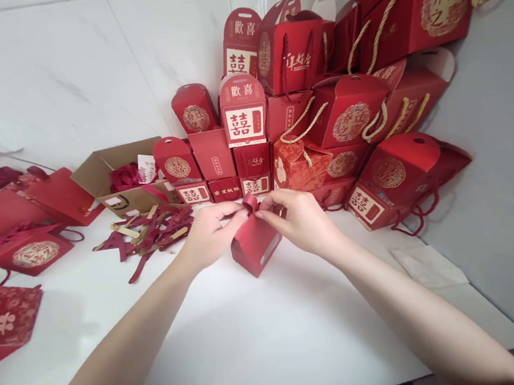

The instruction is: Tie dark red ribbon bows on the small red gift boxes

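My widest way in is the near desk [255, 352], between the forearms, up to the small red box [257, 250] whose red loop [249, 202] the left hand [212, 231] and right hand [299, 218] pinch. Behind it the stack of red boxes [288, 115] blocks me. On the left, I could pass between forearm and red bags [29, 253], until the ribbon heap [151, 237]. On the right (careful, dark-red cords [420, 221] lie looped there), the grey wall [493, 131] closes things off.
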{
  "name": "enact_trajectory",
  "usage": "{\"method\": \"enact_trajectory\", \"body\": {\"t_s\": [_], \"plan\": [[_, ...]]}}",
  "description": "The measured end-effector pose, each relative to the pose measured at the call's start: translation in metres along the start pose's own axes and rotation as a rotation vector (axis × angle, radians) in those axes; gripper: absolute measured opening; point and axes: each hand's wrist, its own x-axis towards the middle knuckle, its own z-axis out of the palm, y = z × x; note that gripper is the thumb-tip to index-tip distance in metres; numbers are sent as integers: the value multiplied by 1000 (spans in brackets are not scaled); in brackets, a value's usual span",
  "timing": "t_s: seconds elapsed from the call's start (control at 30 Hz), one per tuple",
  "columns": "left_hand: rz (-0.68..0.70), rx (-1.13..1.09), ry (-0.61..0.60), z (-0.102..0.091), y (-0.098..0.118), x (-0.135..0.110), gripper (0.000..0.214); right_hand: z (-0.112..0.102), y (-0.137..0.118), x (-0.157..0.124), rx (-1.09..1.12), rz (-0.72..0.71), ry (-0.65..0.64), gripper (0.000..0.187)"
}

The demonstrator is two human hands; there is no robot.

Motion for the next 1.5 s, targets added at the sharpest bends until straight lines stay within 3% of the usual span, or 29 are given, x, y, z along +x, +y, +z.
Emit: {"method": "enact_trajectory", "body": {"t_s": [0.13, 0.33, 0.47, 0.53, 0.6, 0.73, 0.83, 1.13, 1.37, 1.5], "plan": [[1, 8, -80, -1, 12, -7, 23, 5, -5, -4, -51, 12, 28, 9], [-44, 86, 33, 5, 7, -9, 22, 0, -13, -7, -41, -42, 4, 13], [-43, 1, -38, 5, 7, -9, 25, -7, -16, -6, -8, -141, 96, 13], [-33, -12, -67, 4, 8, -8, 24, -6, -12, -4, 63, -168, 58, 15], [-19, -24, -90, 3, 8, -6, 23, -2, -6, -1, 181, -119, -5, 12], [2, -34, -102, 2, 4, -3, 22, 5, 4, 3, 442, 54, -39, 23], [9, -28, -134, 0, 1, -3, 22, 7, 6, 4, 541, 92, -55, 30], [-11, -97, -146, 5, 2, -3, 24, 6, 2, 2, 379, 34, 17, 21], [-50, -119, -125, 8, 2, -3, 26, -17, 3, 4, 318, -51, -241, 7], [-28, -112, -138, 7, 2, -2, 28, -18, 3, 3, 257, -81, -214, 11]]}}
